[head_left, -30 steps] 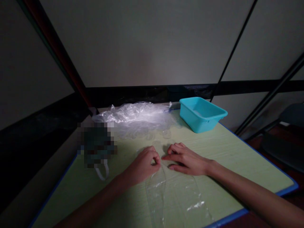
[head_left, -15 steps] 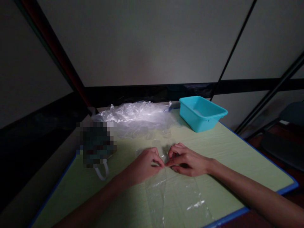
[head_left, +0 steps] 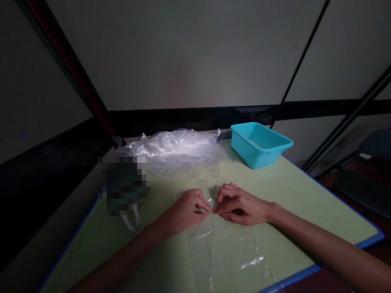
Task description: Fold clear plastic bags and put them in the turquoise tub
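The left hand now sits slightly farther right than a second ago, and its fingertips meet those of the right hand near the centre of the frame, where a narrow gap was before. Between the last two views, almost nothing shifts. That suggests the work has come down to one small spot of the clear film, with both hands busy on it.

The film lies mostly flat on the pale green counter, running from between the hands down to the bottom centre of the frame. The left fingers look pinched on its edge. The right forefinger reaches the same spot, its thumb just below; whether those fingers grasp the film, I cannot tell.

A crumpled plastic heap spreads across the counter beyond the hands, left of the turquoise tub at upper right of centre. Both stay put.

No brand, label or writing can be read on the film, heap or tub. The dark object at centre left, a white strap below it, is pixelated, so any lettering there is lost.
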